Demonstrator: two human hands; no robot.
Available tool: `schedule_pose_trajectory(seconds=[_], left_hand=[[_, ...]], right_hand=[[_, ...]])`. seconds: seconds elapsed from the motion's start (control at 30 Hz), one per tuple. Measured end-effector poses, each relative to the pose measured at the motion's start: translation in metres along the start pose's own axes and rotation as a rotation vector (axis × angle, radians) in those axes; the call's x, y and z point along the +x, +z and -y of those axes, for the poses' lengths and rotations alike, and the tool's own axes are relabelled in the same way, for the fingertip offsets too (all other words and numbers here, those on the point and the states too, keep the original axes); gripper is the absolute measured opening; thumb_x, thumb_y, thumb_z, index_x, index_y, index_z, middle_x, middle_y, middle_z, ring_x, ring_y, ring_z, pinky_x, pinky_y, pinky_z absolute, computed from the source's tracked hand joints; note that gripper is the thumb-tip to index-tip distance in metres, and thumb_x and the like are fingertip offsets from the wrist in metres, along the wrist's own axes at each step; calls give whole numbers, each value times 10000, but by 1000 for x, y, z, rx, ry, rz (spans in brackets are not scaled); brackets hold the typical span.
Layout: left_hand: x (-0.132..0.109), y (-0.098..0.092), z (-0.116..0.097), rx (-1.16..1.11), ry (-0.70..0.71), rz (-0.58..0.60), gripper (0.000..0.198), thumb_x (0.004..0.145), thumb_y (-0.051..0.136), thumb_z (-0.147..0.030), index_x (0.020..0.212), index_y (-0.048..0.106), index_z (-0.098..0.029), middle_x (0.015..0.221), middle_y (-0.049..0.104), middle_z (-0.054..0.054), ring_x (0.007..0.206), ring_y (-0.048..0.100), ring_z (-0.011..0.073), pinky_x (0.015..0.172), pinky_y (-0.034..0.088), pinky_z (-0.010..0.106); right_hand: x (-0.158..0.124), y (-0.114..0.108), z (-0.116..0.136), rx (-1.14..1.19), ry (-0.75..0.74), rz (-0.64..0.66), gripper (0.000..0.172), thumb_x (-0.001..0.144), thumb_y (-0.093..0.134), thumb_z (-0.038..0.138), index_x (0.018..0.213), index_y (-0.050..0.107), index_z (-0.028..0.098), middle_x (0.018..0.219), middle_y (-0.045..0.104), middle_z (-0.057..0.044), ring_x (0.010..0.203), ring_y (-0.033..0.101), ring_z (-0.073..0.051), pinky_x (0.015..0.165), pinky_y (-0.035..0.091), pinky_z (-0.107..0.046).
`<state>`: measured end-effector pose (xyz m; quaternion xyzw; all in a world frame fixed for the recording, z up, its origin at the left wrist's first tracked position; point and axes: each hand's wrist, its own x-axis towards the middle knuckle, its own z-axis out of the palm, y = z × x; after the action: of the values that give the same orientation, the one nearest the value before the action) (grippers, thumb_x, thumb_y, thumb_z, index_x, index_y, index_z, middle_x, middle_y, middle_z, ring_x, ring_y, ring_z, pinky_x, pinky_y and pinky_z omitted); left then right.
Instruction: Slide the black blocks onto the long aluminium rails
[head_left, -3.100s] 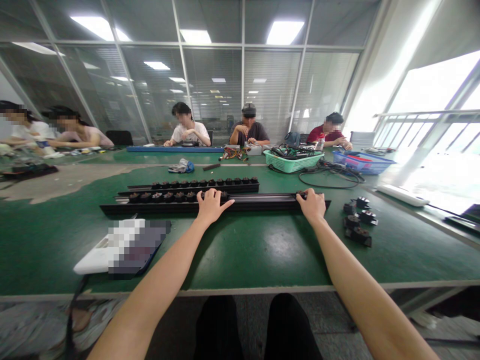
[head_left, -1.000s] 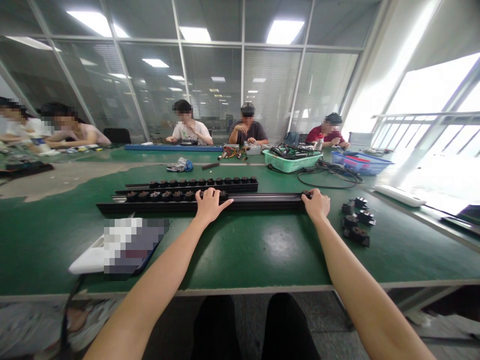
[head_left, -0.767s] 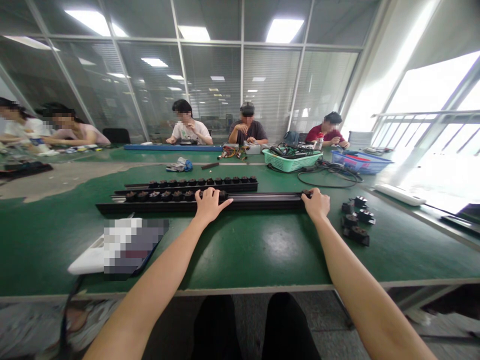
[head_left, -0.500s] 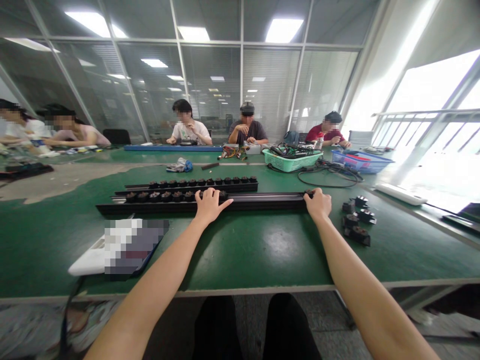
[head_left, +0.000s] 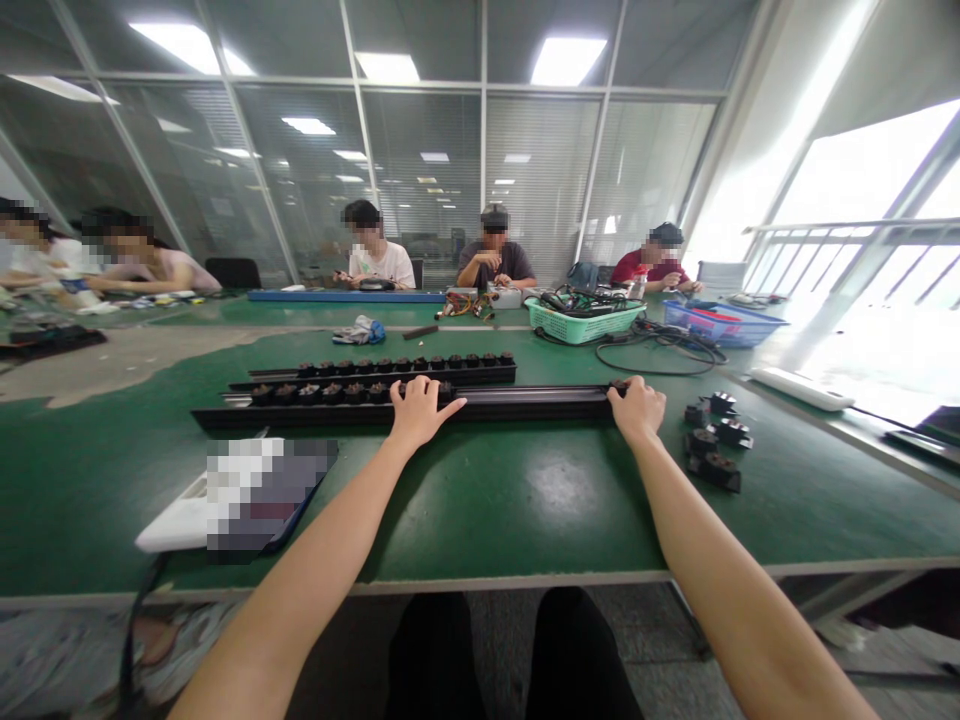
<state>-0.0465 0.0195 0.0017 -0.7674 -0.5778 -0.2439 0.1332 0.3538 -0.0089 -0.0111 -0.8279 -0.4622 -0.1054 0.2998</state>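
Observation:
A long black rail (head_left: 525,408) lies across the table before me, with a row of black socket modules (head_left: 331,393) along its left part. My left hand (head_left: 420,408) grips the rail near its middle, fingers curled over the last modules of the row and thumb stretched to the right. At the rail's right end my right hand (head_left: 639,408) has its fingers closed on a black socket module, mostly hidden behind them. A second black rail (head_left: 480,374), also carrying a row of modules, lies just behind. Several loose socket modules (head_left: 716,465) sit to the right of my right hand.
A white device beside a dark phone-like slab (head_left: 300,500) lies at front left. Farther back are a blue-grey glove (head_left: 360,330), a green basket (head_left: 589,322) of cables, a blue basket (head_left: 724,325) and a loose black cable (head_left: 660,362). Several people sit across the table.
Both my hands and the rail hold the same place. Across the table, the person in the white shirt has lowered a hand and leaned slightly left.

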Motion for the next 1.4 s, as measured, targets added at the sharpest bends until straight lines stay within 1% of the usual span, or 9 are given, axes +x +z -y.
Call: schedule_pose_trajectory(seconds=[0.2, 0.33, 0.63, 0.83, 1.0, 1.13, 1.27, 1.4], left_hand=[[1, 1, 1, 23, 0, -4, 701, 967, 323, -726, 1288, 625, -181, 1331, 603, 185, 1293, 513, 343, 1195, 175, 588], [0, 2, 1, 21, 3, -14, 699, 968, 333, -724, 1285, 628, -175, 1325, 609, 187, 1290, 515, 342, 1190, 183, 592], [0, 2, 1, 12, 2, -16, 696, 969, 337, -723, 1283, 626, -174, 1335, 604, 186, 1294, 512, 337, 1191, 181, 593], [0, 2, 1, 11, 6, -17, 704, 968, 344, -720, 1280, 635, -159, 1326, 602, 192, 1289, 515, 346, 1191, 182, 599], [0, 3, 2, 0, 4, -18, 701, 965, 337, -723, 1292, 632, -178, 1319, 605, 186, 1289, 514, 345, 1195, 175, 599], [0, 3, 2, 3, 2, -18, 695, 963, 333, -726, 1285, 630, -187, 1320, 607, 181, 1293, 511, 342, 1198, 176, 597], [0, 3, 1, 6, -2, -17, 676, 965, 341, -717, 1275, 634, -191, 1325, 605, 186, 1288, 514, 339, 1196, 180, 589], [0, 2, 0, 4, -4, -11, 679, 964, 350, -715, 1277, 630, -181, 1324, 603, 188, 1287, 514, 338, 1198, 174, 587]], right_hand=[[0, -1, 1, -27, 50, 7, 367, 940, 528, 379, 1182, 608, 115, 1139, 698, -226, 1098, 594, -338, 978, 345, -439], [-1, -3, 1, -10, 69, 11, 356, 938, 535, 368, 1177, 608, 115, 1131, 705, -229, 1105, 590, -348, 969, 356, -431], [-3, -9, 3, 17, 101, 27, 357, 953, 535, 360, 1208, 608, 120, 1194, 698, -223, 1178, 569, -360, 1006, 368, -444], [-5, -11, 4, 11, 121, 26, 344, 958, 512, 340, 1208, 600, 120, 1191, 691, -230, 1174, 562, -355, 975, 389, -439], [-6, -12, 5, 9, 124, 25, 350, 966, 498, 348, 1216, 600, 126, 1199, 688, -227, 1193, 546, -360, 963, 391, -442], [-7, -12, 5, 6, 131, 14, 347, 970, 484, 333, 1212, 591, 108, 1205, 677, -240, 1200, 546, -358, 985, 377, -449], [-7, -10, 4, 5, 156, -3, 345, 971, 475, 308, 1218, 579, 92, 1242, 655, -256, 1245, 532, -364, 1024, 362, -461], [-6, -9, 3, 9, 181, -8, 362, 973, 464, 311, 1245, 566, 95, 1284, 634, -258, 1241, 536, -371, 1014, 375, -452]])
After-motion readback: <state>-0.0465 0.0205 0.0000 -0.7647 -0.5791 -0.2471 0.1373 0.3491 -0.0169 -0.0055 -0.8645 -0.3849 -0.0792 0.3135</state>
